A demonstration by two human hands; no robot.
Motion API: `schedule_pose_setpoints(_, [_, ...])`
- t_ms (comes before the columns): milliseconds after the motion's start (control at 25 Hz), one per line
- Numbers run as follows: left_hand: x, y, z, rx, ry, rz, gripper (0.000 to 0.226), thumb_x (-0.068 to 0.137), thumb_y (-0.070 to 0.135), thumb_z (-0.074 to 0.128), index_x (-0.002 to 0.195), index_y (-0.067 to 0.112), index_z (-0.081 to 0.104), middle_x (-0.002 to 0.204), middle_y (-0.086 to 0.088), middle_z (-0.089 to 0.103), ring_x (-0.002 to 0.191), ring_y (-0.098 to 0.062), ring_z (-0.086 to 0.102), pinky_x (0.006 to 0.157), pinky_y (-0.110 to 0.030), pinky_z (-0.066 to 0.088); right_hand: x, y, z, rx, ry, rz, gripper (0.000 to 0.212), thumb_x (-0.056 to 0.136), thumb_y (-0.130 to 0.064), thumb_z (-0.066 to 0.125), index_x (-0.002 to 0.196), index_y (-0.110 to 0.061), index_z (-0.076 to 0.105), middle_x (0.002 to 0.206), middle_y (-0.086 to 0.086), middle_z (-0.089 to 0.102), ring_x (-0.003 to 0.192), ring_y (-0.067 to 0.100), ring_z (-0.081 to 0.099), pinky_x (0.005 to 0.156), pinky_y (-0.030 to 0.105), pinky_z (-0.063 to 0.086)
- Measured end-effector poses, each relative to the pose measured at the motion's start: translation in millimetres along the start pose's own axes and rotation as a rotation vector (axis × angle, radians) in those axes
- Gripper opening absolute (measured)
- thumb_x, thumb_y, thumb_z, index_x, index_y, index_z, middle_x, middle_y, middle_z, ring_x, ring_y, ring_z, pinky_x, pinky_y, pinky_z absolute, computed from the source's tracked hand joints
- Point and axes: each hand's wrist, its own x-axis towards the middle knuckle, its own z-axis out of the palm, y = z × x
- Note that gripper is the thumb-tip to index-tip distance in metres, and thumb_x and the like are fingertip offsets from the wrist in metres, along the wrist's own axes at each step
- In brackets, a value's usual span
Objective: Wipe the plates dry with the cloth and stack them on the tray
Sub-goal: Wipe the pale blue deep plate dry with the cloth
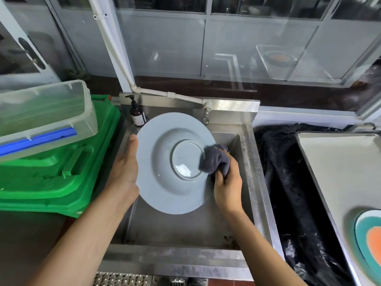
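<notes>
A pale blue wide-rimmed plate [165, 182] is held over the steel sink [250, 162], its underside and foot ring turned toward me. My left hand [125, 168] holds its left rim, thumb along the edge, fingers hidden behind. My right hand [226, 186] grips a dark grey cloth [216, 158], bunched and pressed against the right side of the plate's base. At the far right lies the metal tray [334, 174], with a teal and orange plate [371, 238] on its near end, partly cut off by the frame.
A brown pump bottle [137, 114] stands at the sink's back left corner beside the tap [206, 117]. Green plastic crates [57, 174] with a clear tub [43, 114] on top sit left of the sink. A black plastic bag [288, 193] fills the gap between sink and tray.
</notes>
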Motion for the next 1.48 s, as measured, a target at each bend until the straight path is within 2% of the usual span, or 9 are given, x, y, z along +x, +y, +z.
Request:
schedule_pose_setpoints(240, [-16.9, -21.0, 20.1, 0.208, -0.028, -0.026, 0.044, 0.088, 0.071, 0.054, 0.086, 0.03, 0.071, 0.072, 0.021, 0.074, 0.071, -0.004, 0.07, 0.049, -0.023, 0.049, 27.9, 1.2, -21.9, -0.176, -0.069, -0.032, 0.047, 0.093, -0.009, 0.052, 0.137, -0.025, 0.056, 0.129, -0.024, 0.056, 0.126, 0.008, 0.054, 0.108, 0.02, 0.04])
schedule_pose_setpoints(440, [-19.9, -42.5, 40.7, 0.378, -0.04, 0.011, 0.059, 0.086, 0.076, 0.051, 0.085, 0.021, 0.072, 0.065, 0.011, 0.07, 0.064, -0.012, 0.066, 0.057, -0.027, 0.043, 4.5, 48.9, -77.6, -0.415, -0.024, 0.212, 0.024, 0.108, -0.026, 0.05, 0.129, -0.016, 0.053, 0.121, 0.003, 0.066, 0.106, 0.027, 0.063, 0.08, 0.036, 0.048])
schedule_pose_setpoints(640, [-20.0, -63.9, 56.8, 0.44, -0.031, 0.016, 0.07, 0.084, 0.079, 0.052, 0.079, 0.01, 0.065, 0.07, -0.005, 0.062, 0.062, -0.025, 0.056, 0.056, -0.03, 0.04, -24.9, 106.7, -123.8, -1.088, -0.049, 0.221, 0.038, 0.102, -0.019, 0.056, 0.139, -0.012, 0.056, 0.145, 0.013, 0.056, 0.138, 0.034, 0.049, 0.117, 0.051, 0.034])
schedule_pose_setpoints(800, [-20.4, -77.8, 72.4, 0.462, -0.033, 0.016, 0.073, 0.084, 0.078, 0.053, 0.078, 0.006, 0.065, 0.073, -0.006, 0.063, 0.065, -0.026, 0.057, 0.059, -0.032, 0.04, -61.8, 145.1, -129.2, -1.193, -0.465, 0.511, 0.069, 0.106, -0.04, 0.041, 0.165, -0.021, 0.011, 0.173, 0.006, 0.008, 0.16, 0.022, 0.007, 0.128, 0.047, 0.008])
schedule_pose_setpoints(1000, [-22.2, -81.3, 87.7, 0.511, -0.038, 0.041, 0.079, 0.078, 0.082, 0.056, 0.071, 0.003, 0.055, 0.062, -0.006, 0.045, 0.057, -0.018, 0.044, 0.052, -0.026, 0.031, -51.9, 144.2, -135.9, -1.165, -0.422, 0.503, 0.066, 0.105, -0.041, 0.041, 0.164, -0.024, 0.019, 0.172, 0.004, 0.017, 0.158, 0.023, 0.016, 0.128, 0.046, 0.013])
schedule_pose_setpoints(1200, [-36.3, -79.1, 100.1, 0.628, -0.17, 0.071, 0.055, 0.049, 0.061, 0.087, 0.077, 0.015, 0.074, 0.07, 0.005, 0.075, 0.071, -0.018, 0.072, 0.065, -0.038, 0.059, -36.1, 103.6, -125.7, -1.033, -0.262, 0.453, 0.051, 0.105, -0.042, 0.047, 0.152, -0.022, 0.043, 0.153, 0.006, 0.046, 0.142, 0.029, 0.04, 0.117, 0.044, 0.029])
schedule_pose_setpoints(1320, [-48.1, -79.0, 111.0, 0.839, -0.227, 0.308, 0.031, 0.069, 0.042, 0.087, 0.055, 0.024, 0.066, 0.049, 0.01, 0.061, 0.047, 0.001, 0.057, 0.045, -0.021, 0.04, -8.9, 56.8, -108.3, -0.555, -0.05, 0.431, 0.034, 0.104, -0.044, 0.048, 0.122, -0.02, 0.064, 0.112, 0.002, 0.07, 0.11, 0.028, 0.064, 0.098, 0.046, 0.05])
schedule_pose_setpoints(1400, [-55.7, -83.3, 111.4, 0.967, -0.299, 0.526, 0.041, 0.078, 0.034, 0.082, 0.048, 0.025, 0.056, 0.042, 0.008, 0.051, 0.039, -0.007, 0.046, 0.04, -0.021, 0.029, 13.6, 21.1, -100.9, -0.224, 0.053, 0.522, 0.049, 0.1, -0.059, 0.044, 0.096, -0.018, 0.071, 0.08, -0.002, 0.075, 0.084, 0.023, 0.072, 0.082, 0.044, 0.057])
schedule_pose_setpoints(1480, [-60.6, -89.9, 107.9, 1.116, -0.41, 0.795, 0.035, 0.083, 0.03, 0.079, 0.056, 0.023, 0.057, 0.05, 0.003, 0.058, 0.047, -0.017, 0.054, 0.045, -0.03, 0.038, 33.6, -2.1, -101.2, -0.089, 0.066, 0.631, 0.065, 0.094, -0.072, 0.045, 0.078, -0.015, 0.074, 0.065, -0.001, 0.074, 0.069, 0.02, 0.073, 0.073, 0.039, 0.06])
